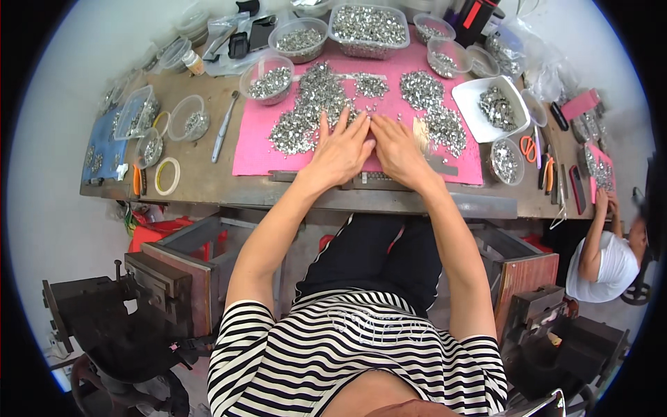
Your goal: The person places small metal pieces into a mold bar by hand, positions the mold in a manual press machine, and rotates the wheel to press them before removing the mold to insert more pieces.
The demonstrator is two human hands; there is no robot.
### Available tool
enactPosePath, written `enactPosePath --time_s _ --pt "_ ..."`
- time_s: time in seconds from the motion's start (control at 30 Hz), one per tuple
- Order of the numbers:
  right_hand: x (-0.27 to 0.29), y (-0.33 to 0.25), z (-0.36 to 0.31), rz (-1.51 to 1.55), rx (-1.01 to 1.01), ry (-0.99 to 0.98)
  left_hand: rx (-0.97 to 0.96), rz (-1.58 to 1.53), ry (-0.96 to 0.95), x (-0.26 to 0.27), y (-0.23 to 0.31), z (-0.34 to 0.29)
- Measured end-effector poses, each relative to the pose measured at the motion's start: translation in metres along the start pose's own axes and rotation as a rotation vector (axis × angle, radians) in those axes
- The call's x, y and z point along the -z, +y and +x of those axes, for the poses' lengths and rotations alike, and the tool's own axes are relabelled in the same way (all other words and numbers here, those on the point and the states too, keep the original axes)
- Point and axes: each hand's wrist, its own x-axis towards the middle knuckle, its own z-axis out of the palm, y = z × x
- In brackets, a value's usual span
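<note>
On a pink mat (pixel 253 149), both my hands meet near the middle. My left hand (pixel 344 147) has its fingers stretched and spread, their tips at the edge of a large heap of small shiny metal pieces (pixel 316 97). My right hand (pixel 401 147) lies slanted beside it, fingers extended to the left, tips nearly touching the left forefinger. Anything tiny under the fingertips is hidden. Below my wrists, a dark metal strip (pixel 375 178) runs along the mat's near edge. Another heap of metal pieces (pixel 445 128) lies right of my right hand, beside thin tan sticks (pixel 421 132).
Clear tubs of metal pieces (pixel 368 50) line the back, and a white tray (pixel 462 104) stands right. A blue-handled brush (pixel 221 139), tape roll (pixel 167 192), orange scissors (pixel 528 149) and pliers (pixel 549 174) lie around. Another person (pixel 604 267) works at far right.
</note>
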Motion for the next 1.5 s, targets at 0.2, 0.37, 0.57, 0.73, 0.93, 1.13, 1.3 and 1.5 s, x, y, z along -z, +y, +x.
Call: enactPosePath --time_s 0.2,0.37,0.57,0.73,0.93,1.13,1.3,1.5 --pt "0.025 0.001 -0.014 0.264 0.036 -0.084 -0.055 -0.171 -0.012 0.018 0.004 -0.032" --pt "-0.002 0.002 0.000 0.067 0.019 -0.020 -0.008 -0.048 -0.030 0.004 -0.005 -0.008" --pt "0.037 -0.020 -0.029 0.159 0.052 -0.187 -0.073 -0.119 -0.147 0.033 0.001 -0.049" --pt "0.055 -0.006 -0.041 0.387 -0.003 -0.194 0.026 -0.319 -0.059 0.040 -0.012 -0.061" --pt "0.055 -0.012 -0.032 0.494 -0.281 -0.057 0.068 -0.266 0.322 0.024 -0.016 -0.050" --pt "0.036 -0.009 -0.025 0.307 -0.136 0.096 0.038 -0.205 0.272 0.022 -0.013 -0.037" --pt "0.031 -0.006 -0.021 0.311 -0.195 0.077 -0.010 -0.122 0.284 0.019 -0.026 -0.030" --pt "0.030 -0.006 -0.020 0.355 -0.243 0.068 0.021 -0.127 0.325 0.014 -0.024 -0.029"
